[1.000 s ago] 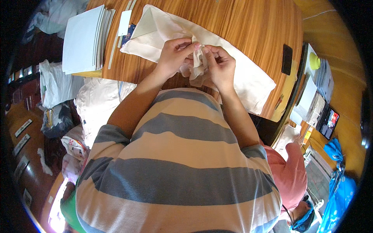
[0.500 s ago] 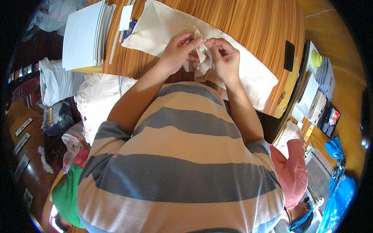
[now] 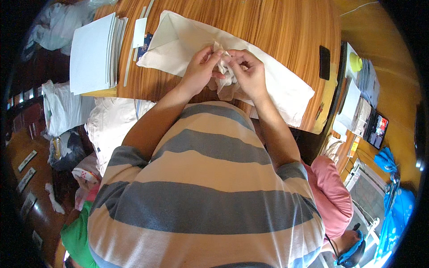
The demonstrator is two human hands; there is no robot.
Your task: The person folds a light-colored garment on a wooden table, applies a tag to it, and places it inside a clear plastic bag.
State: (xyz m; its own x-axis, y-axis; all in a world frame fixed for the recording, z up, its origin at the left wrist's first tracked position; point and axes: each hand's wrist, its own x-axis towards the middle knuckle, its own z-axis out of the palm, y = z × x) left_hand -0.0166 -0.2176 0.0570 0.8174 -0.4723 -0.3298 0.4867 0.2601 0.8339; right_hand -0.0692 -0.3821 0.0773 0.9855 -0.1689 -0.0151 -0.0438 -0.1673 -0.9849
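A long piece of off-white cloth point(image 3: 279, 87) lies across the near side of the wood-grain table point(image 3: 268, 27). Its middle is bunched up between my two hands. My left hand point(image 3: 202, 70) pinches the gathered folds from the left, thumb against fingers. On the other side of the bunch, my right hand point(image 3: 248, 71) is closed on the same cloth, its fingers bent over the folds. The two sets of fingertips are close together. Whether anything small sits within the folds is hidden.
A stack of white sheets point(image 3: 93, 53) stands at the table's left edge, beside a dark blue card point(image 3: 144, 46). A black phone point(image 3: 324, 62) lies at the right. White cloth point(image 3: 111, 120) hangs below on the left. People in green point(image 3: 80, 234) and pink point(image 3: 330, 192) are close behind me.
My right hand has turned inward and moved closer to my left, its fingers now folded over the bunched cloth. The whole view has shifted slightly.
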